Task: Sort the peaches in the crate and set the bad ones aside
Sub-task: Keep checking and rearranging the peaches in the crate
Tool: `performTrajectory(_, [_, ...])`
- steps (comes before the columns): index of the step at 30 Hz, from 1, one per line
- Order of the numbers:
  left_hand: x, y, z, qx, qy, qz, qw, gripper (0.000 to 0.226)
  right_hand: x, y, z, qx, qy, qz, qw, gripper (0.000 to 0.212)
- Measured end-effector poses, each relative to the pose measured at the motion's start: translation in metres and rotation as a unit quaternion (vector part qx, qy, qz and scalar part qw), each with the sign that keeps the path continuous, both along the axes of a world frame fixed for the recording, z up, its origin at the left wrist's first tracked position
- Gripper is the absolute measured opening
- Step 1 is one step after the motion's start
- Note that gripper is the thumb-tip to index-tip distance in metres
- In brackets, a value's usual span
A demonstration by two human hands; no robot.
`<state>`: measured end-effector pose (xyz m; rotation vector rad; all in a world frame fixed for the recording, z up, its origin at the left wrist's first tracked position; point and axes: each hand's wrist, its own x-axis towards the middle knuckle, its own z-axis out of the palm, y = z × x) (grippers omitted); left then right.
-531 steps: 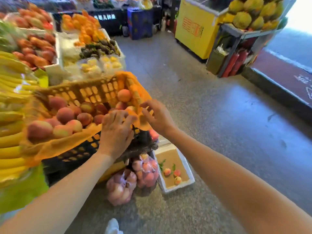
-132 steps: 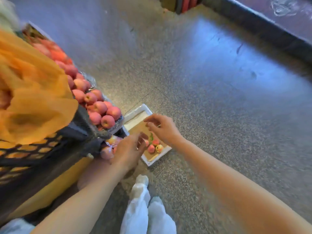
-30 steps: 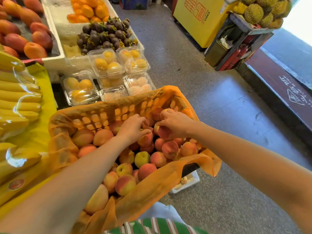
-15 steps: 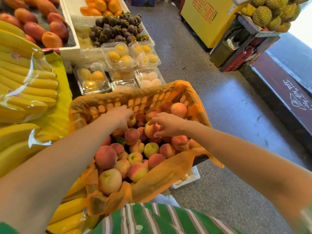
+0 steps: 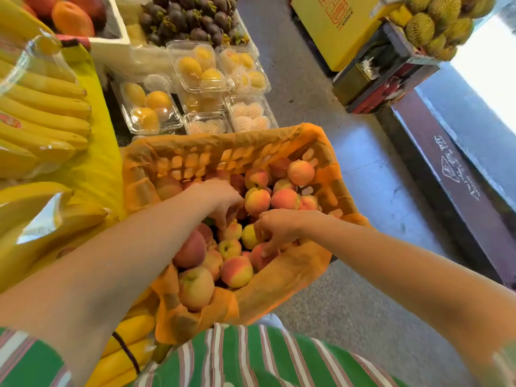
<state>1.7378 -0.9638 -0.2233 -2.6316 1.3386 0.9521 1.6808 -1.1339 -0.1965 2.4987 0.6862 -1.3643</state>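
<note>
Down inside the orange-lined crate [image 5: 195, 152] the peaches [image 5: 237, 270] are lying heaped. Left hand [image 5: 220, 199] is reaching among them mid-crate, fingers curled down; its grip cannot be told. Right hand [image 5: 275, 227] is pressing spread fingers on a reddish peach [image 5: 258, 256] near the crate's right wall.

My left hand [image 5: 220, 201] has its fingertips buried among the peaches [image 5: 237, 272], so I cannot tell whether it grips one. My right hand [image 5: 279, 229] curls over a peach near the crate's [image 5: 195, 155] near right wall, its palm side hidden from me. My forearms cover the crate's near left part. The orange liner [image 5: 293, 272] hides most of the crate walls. Bananas [image 5: 42, 113] on the left and durians [image 5: 435, 26] at far right are cut by the edges.
</note>
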Motion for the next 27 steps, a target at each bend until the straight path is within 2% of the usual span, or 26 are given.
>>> performTrajectory(4, [0.001,0.001,-0.001,-0.006,-0.027,-0.014,1.0,0.061,-0.005,0.004,-0.007,-0.068,0.008,0.032,0.997,0.052])
performTrajectory(7, [0.002,0.002,-0.003,-0.007,-0.021,-0.014,1.0,0.061,-0.009,0.005,-0.014,-0.102,-0.004,0.071,0.992,0.066])
performTrajectory(10, [0.006,0.006,-0.003,-0.032,0.015,0.011,0.999,0.064,-0.013,0.003,-0.016,-0.075,-0.016,0.087,0.993,0.068])
performTrajectory(13, [0.012,0.011,-0.001,-0.103,0.076,0.075,0.989,0.07,-0.013,0.002,-0.015,-0.055,-0.009,0.082,0.995,0.066])
performTrajectory(16, [0.016,0.015,0.002,-0.169,0.151,0.146,0.963,0.073,-0.005,-0.004,-0.001,-0.005,0.022,-0.002,1.0,0.059])
performTrajectory(19, [0.019,0.016,0.003,-0.246,0.245,0.228,0.91,0.07,0.008,-0.019,0.025,0.099,0.051,-0.164,0.98,0.053])
performTrajectory(23, [0.017,0.011,0.008,-0.338,0.426,0.308,0.781,0.06,0.02,-0.044,0.051,0.183,0.024,-0.286,0.94,0.053])
performTrajectory(27, [0.012,0.003,0.018,-0.373,0.534,0.328,0.684,0.058,0.014,-0.068,0.072,0.244,-0.009,-0.4,0.883,0.053])
